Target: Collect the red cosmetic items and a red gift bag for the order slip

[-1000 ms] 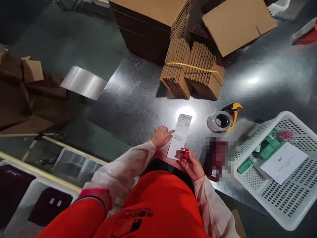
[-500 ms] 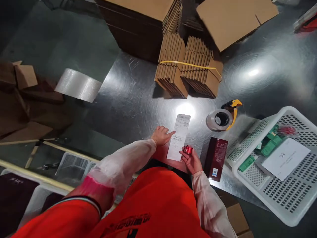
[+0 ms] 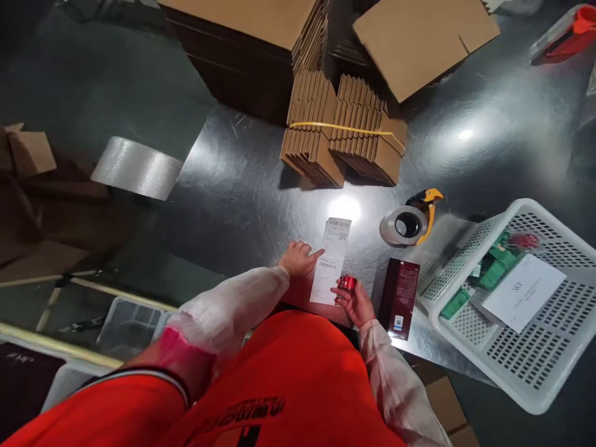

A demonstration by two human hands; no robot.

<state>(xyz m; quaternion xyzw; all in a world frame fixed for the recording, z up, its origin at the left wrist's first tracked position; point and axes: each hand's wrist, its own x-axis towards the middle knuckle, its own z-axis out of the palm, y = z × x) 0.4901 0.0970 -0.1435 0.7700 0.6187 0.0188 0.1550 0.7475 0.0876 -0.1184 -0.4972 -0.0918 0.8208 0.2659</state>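
The 2 hands are apart: the left hand (image 3: 298, 257) stretches its index finger to the left edge of a long white printed paper slip (image 3: 331, 254), its other fingers curled so that I cannot tell whether they hold anything, and the right hand (image 3: 356, 302) is closed around a small shiny red round object (image 3: 348, 284) at the slip's near right edge. To the right, on the grey metal surface (image 3: 233, 205), lie a dark maroon rectangular box (image 3: 400, 298) and, farther right, a white perforated plastic basket (image 3: 540, 372). Brown folded cardboard (image 3: 354, 108) stands on the far side, bound by a yellow strap (image 3: 342, 128).
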